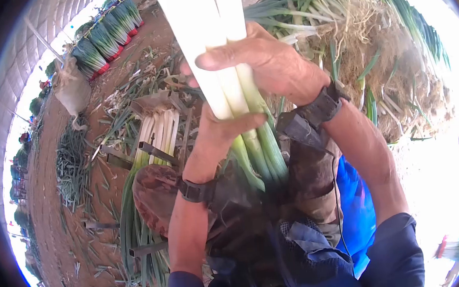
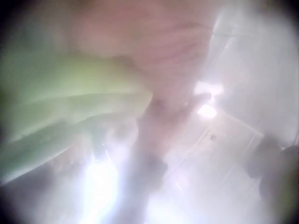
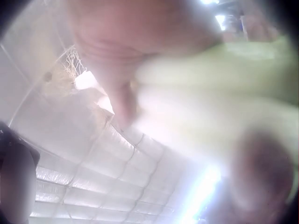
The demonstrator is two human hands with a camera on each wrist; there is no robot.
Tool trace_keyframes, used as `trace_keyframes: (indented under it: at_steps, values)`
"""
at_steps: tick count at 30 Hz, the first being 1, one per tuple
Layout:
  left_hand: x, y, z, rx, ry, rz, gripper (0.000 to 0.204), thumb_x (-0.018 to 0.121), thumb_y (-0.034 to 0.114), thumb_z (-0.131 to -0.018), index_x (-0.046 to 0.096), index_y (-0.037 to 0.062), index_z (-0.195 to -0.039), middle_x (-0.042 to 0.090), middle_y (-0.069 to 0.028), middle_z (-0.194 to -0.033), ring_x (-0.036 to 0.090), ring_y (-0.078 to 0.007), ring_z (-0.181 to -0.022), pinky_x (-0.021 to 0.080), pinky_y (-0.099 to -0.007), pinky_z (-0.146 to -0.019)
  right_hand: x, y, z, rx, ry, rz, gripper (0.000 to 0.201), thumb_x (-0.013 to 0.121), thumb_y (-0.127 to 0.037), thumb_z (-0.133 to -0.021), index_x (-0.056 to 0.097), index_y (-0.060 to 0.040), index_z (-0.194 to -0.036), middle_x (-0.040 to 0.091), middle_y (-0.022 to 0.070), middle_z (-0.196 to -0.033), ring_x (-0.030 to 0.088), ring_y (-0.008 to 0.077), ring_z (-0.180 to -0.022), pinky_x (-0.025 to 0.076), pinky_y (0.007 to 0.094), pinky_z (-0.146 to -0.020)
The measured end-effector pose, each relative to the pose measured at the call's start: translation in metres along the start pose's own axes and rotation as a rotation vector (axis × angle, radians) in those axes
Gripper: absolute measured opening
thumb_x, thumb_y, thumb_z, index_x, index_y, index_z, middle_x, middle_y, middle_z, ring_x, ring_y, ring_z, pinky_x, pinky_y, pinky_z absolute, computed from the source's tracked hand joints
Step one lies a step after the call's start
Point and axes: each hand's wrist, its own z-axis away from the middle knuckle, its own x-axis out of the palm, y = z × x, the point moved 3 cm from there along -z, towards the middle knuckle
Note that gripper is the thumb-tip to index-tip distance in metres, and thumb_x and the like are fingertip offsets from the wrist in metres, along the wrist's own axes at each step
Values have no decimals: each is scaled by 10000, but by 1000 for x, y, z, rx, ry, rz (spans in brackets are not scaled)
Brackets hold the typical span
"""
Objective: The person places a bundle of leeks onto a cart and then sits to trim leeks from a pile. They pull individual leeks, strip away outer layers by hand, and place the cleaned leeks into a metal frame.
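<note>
In the head view a small bunch of large green onions (image 1: 236, 97) stands upright in front of the person, white shanks up and green leaves down by the lap. The right hand (image 1: 274, 59) grips the white shanks, its thumb lying across them. Lower down, the left hand (image 1: 220, 133) holds the same bunch where white turns to green, thumb across the front. The left wrist view has the pale green stalks (image 2: 70, 102) blurred beside the palm. White shanks (image 3: 201, 98) and whitish roots (image 3: 74, 65) appear in the right wrist view. Glare washes out the bunch's top.
A heap of rooty green onions (image 1: 362, 52) lies at the right. At the left, trimmed green onions (image 1: 158, 130) rest in a metal frame (image 1: 157, 152). Tied bundles (image 1: 105, 40) stand behind, near a sack (image 1: 71, 88). Leaf scraps litter the soil (image 1: 52, 157).
</note>
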Motion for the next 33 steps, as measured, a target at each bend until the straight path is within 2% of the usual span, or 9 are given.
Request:
trace_keyframes:
  at_steps: [7, 11, 13, 17, 21, 23, 25, 28, 33]
  values:
    - [-11, 15, -9, 199, 86, -27, 359, 752, -31, -775, 640, 4, -1114, 691, -76, -971, 663, -156, -880, 562, -309, -786, 18, -16, -27, -169, -146, 86, 469, 790, -294, -784, 675, 58, -1072, 716, 126, -947, 691, 183, -856, 547, 292, -809]
    - [-26, 77, -5, 316, 120, -222, 389, 700, 11, -745, 613, -24, -1122, 674, -160, -971, 673, -300, -893, 569, -426, -803, 31, -43, -45, -135, -431, 470, 684, 780, -446, -753, 636, 80, -1167, 709, 142, -987, 672, 214, -922, 532, 281, -831]
    - [-46, 109, 5, 369, 218, -162, 440, 696, -26, -767, 571, -27, -1188, 679, -185, -1009, 683, -326, -897, 585, -427, -796, 30, -42, -53, -281, -138, 703, 747, 779, -434, -761, 578, 89, -1256, 697, 167, -1056, 659, 232, -974, 523, 296, -863]
    - [-82, 166, 36, 528, 237, -160, 498, 655, 10, -805, 496, 10, -1277, 623, -150, -1084, 596, -350, -1100, 477, -486, -981, 10, -25, -21, -211, -69, 622, 565, 723, -309, -857, 580, 41, -1276, 693, 176, -1110, 669, 219, -993, 528, 295, -859]
    - [-90, 195, 69, 642, 332, -227, 489, 643, 23, -817, 495, 18, -1283, 609, -156, -1121, 588, -349, -1106, 474, -490, -981, 6, -3, 9, 1, 27, 598, 402, 717, -263, -874, 656, 13, -1160, 722, 106, -1008, 696, 164, -864, 560, 304, -750]
    - [-88, 201, 80, 680, 362, -247, 494, 645, 30, -816, 493, 20, -1286, 604, -158, -1130, 585, -346, -1111, 471, -493, -983, 33, 12, 30, -76, -105, 448, 259, 682, -210, -889, 693, 0, -1040, 723, 89, -932, 712, 182, -788, 567, 312, -679]
    - [-78, 197, 82, 687, 372, -287, 516, 660, 33, -802, 486, 22, -1288, 605, -164, -1123, 585, -347, -1112, 467, -503, -988, 63, 35, 50, -579, -114, 942, 192, 644, -158, -884, 687, -34, -1025, 681, 77, -837, 694, 221, -705, 550, 318, -604]
    - [-52, 184, 79, 699, 403, -284, 525, 664, 13, -790, 472, -12, -1278, 600, -194, -1114, 603, -357, -1075, 480, -507, -976, 90, 56, 68, -664, -1, 1334, 279, 711, -130, -811, 666, -62, -1077, 651, 64, -823, 669, 223, -639, 533, 321, -534]
    - [-34, 166, 72, 715, 498, -249, 527, 656, -31, -786, 458, -52, -1274, 602, -218, -1100, 621, -359, -1048, 499, -486, -958, 93, 66, 75, -573, 153, 1409, 322, 701, -149, -773, 644, -49, -1075, 621, 46, -860, 643, 205, -608, 508, 330, -507]
